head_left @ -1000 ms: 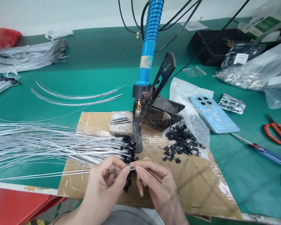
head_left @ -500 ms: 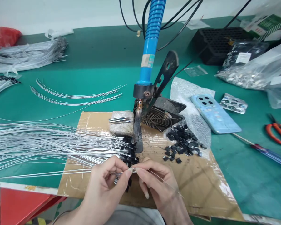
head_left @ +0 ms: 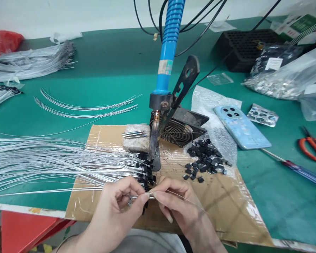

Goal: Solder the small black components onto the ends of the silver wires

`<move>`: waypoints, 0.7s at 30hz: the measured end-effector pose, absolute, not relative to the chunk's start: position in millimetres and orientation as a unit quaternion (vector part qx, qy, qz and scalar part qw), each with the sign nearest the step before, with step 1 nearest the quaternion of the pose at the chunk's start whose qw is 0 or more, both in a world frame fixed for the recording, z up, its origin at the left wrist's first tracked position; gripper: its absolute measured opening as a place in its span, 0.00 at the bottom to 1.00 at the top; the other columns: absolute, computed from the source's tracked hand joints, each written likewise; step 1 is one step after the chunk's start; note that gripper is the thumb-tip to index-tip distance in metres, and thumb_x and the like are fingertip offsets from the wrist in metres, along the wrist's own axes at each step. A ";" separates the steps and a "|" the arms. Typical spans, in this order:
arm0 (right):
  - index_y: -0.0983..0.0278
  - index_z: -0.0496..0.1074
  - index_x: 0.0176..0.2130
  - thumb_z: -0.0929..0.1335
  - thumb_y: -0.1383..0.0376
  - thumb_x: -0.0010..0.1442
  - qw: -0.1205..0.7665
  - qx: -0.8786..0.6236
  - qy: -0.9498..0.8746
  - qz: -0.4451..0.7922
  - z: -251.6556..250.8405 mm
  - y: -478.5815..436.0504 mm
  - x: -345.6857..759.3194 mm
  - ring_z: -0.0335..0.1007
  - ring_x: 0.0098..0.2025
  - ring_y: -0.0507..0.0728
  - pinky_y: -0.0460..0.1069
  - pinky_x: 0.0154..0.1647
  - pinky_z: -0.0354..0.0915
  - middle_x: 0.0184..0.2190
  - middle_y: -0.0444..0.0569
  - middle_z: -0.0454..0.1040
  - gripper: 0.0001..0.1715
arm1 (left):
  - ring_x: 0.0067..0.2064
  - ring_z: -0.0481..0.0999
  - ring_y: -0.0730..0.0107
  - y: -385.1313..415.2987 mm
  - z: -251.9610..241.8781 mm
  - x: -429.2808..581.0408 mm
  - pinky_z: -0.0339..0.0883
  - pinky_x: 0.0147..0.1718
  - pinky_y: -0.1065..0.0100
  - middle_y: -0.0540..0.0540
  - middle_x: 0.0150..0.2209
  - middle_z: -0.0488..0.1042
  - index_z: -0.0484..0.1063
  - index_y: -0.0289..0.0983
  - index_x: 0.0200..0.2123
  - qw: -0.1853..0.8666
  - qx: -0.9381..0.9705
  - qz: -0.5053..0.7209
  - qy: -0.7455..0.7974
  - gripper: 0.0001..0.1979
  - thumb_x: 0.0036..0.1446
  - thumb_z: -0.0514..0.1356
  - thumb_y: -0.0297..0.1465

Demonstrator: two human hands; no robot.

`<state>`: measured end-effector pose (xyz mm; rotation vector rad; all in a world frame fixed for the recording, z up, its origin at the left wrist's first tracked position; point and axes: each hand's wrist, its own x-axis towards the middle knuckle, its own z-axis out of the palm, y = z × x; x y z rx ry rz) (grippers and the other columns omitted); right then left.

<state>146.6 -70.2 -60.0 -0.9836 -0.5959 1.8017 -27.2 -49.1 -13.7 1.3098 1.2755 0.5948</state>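
the thin wire [head_left: 151,193] lies in the small gap between two grips, low over the brown cardboard [head_left: 221,207] on the green counter [head_left: 116,84]. the left hand [head_left: 117,209] has thumb and forefinger pressed together on it from one side, and the right hand [head_left: 183,203] pinches it from the other, the fingertips nearly meeting. the long axis runs crosswise, left to right and close to level where it shows between the tips. past the right grip a fine strand [head_left: 177,194] slopes off to the right and toward the person (whether it is the same piece, i cannot tell). the left end is hidden by the fingers. just beyond the hands sit the black connectors [head_left: 144,168], with white wires [head_left: 55,158] reaching leftward from them, and the tip of the blue-handled soldering iron [head_left: 155,130] stands above, apart from both hands.
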 end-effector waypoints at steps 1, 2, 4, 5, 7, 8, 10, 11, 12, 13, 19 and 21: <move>0.63 0.83 0.29 0.77 0.57 0.54 0.485 -0.406 -0.242 0.736 -59.3 -70.5 145.8 0.58 0.16 0.45 0.43 0.17 0.49 0.20 0.41 0.69 0.12 | 0.24 0.61 0.74 -48.9 -14.1 -26.9 0.53 0.21 0.73 0.52 0.23 0.67 0.72 0.37 0.28 0.572 0.556 0.264 0.542 0.10 0.62 0.60 0.33; 0.63 0.83 0.30 0.77 0.56 0.54 0.489 -0.409 -0.237 0.733 -58.0 -70.8 144.5 0.58 0.16 0.45 0.43 0.17 0.49 0.20 0.41 0.68 0.12 | 0.24 0.62 0.74 -48.7 -14.6 -26.4 0.53 0.21 0.73 0.52 0.23 0.68 0.72 0.37 0.28 0.571 0.553 0.275 0.541 0.10 0.62 0.60 0.33; 0.64 0.84 0.30 0.77 0.56 0.53 0.503 -0.410 -0.220 0.729 -55.2 -71.3 141.0 0.57 0.16 0.44 0.44 0.17 0.48 0.21 0.41 0.68 0.13 | 0.23 0.63 0.75 -48.5 -15.7 -25.0 0.55 0.21 0.74 0.52 0.22 0.68 0.72 0.37 0.27 0.570 0.547 0.296 0.537 0.10 0.61 0.60 0.32; 0.64 0.84 0.30 0.77 0.56 0.53 0.509 -0.410 -0.210 0.727 -54.2 -71.4 139.1 0.57 0.15 0.43 0.43 0.17 0.47 0.21 0.41 0.68 0.13 | 0.23 0.64 0.75 -48.6 -16.3 -24.2 0.56 0.21 0.74 0.52 0.22 0.69 0.72 0.37 0.27 0.569 0.544 0.305 0.536 0.10 0.61 0.61 0.32; 0.64 0.83 0.29 0.77 0.56 0.53 0.520 -0.409 -0.195 0.724 -54.0 -71.5 135.7 0.57 0.16 0.43 0.43 0.17 0.47 0.21 0.41 0.69 0.12 | 0.24 0.65 0.75 -49.4 -17.5 -22.6 0.58 0.22 0.75 0.51 0.23 0.70 0.72 0.36 0.27 0.563 0.542 0.313 0.539 0.10 0.61 0.61 0.32; 0.64 0.83 0.29 0.77 0.57 0.53 0.524 -0.408 -0.191 0.723 -54.8 -71.6 134.3 0.56 0.16 0.43 0.42 0.17 0.47 0.21 0.41 0.69 0.12 | 0.24 0.65 0.75 -50.0 -18.1 -21.9 0.59 0.23 0.75 0.51 0.23 0.70 0.72 0.36 0.28 0.558 0.544 0.312 0.543 0.10 0.62 0.60 0.32; 0.64 0.83 0.28 0.77 0.58 0.53 0.533 -0.405 -0.184 0.720 -57.5 -71.8 132.2 0.56 0.15 0.43 0.42 0.16 0.47 0.20 0.41 0.69 0.12 | 0.24 0.64 0.74 -51.6 -19.3 -20.8 0.59 0.23 0.74 0.51 0.23 0.70 0.72 0.36 0.28 0.543 0.551 0.311 0.552 0.10 0.62 0.60 0.33; 0.64 0.82 0.28 0.77 0.58 0.53 0.537 -0.404 -0.179 0.719 -58.9 -72.0 131.4 0.55 0.15 0.43 0.42 0.16 0.47 0.19 0.41 0.68 0.11 | 0.24 0.64 0.74 -52.5 -19.8 -20.3 0.58 0.23 0.74 0.51 0.23 0.69 0.72 0.37 0.28 0.537 0.555 0.311 0.555 0.11 0.63 0.59 0.33; 0.64 0.82 0.28 0.77 0.58 0.53 0.541 -0.403 -0.175 0.717 -60.1 -72.1 130.8 0.55 0.15 0.43 0.42 0.15 0.47 0.19 0.41 0.68 0.11 | 0.24 0.63 0.75 -53.3 -20.4 -19.9 0.58 0.22 0.74 0.52 0.22 0.69 0.71 0.37 0.28 0.531 0.559 0.312 0.555 0.11 0.63 0.59 0.33; 0.64 0.82 0.28 0.77 0.58 0.53 0.544 -0.403 -0.171 0.716 -61.1 -72.3 130.4 0.54 0.15 0.43 0.41 0.15 0.47 0.19 0.40 0.68 0.11 | 0.23 0.62 0.75 -53.9 -21.0 -19.5 0.57 0.22 0.74 0.52 0.22 0.68 0.71 0.37 0.28 0.526 0.562 0.316 0.555 0.11 0.63 0.59 0.33; 0.64 0.82 0.27 0.77 0.59 0.53 0.555 -0.410 -0.163 0.706 -61.9 -71.3 127.1 0.53 0.15 0.44 0.41 0.15 0.47 0.17 0.40 0.66 0.10 | 0.22 0.60 0.77 -55.0 -25.7 -16.0 0.54 0.19 0.75 0.53 0.22 0.67 0.70 0.37 0.27 0.490 0.581 0.338 0.555 0.10 0.63 0.59 0.30; 0.64 0.82 0.27 0.77 0.59 0.52 0.561 -0.412 -0.160 0.700 -61.9 -70.5 125.8 0.53 0.15 0.44 0.42 0.14 0.47 0.17 0.40 0.66 0.10 | 0.21 0.58 0.78 -55.0 -26.1 -14.1 0.53 0.18 0.76 0.54 0.21 0.67 0.71 0.37 0.27 0.480 0.585 0.353 0.550 0.10 0.62 0.59 0.28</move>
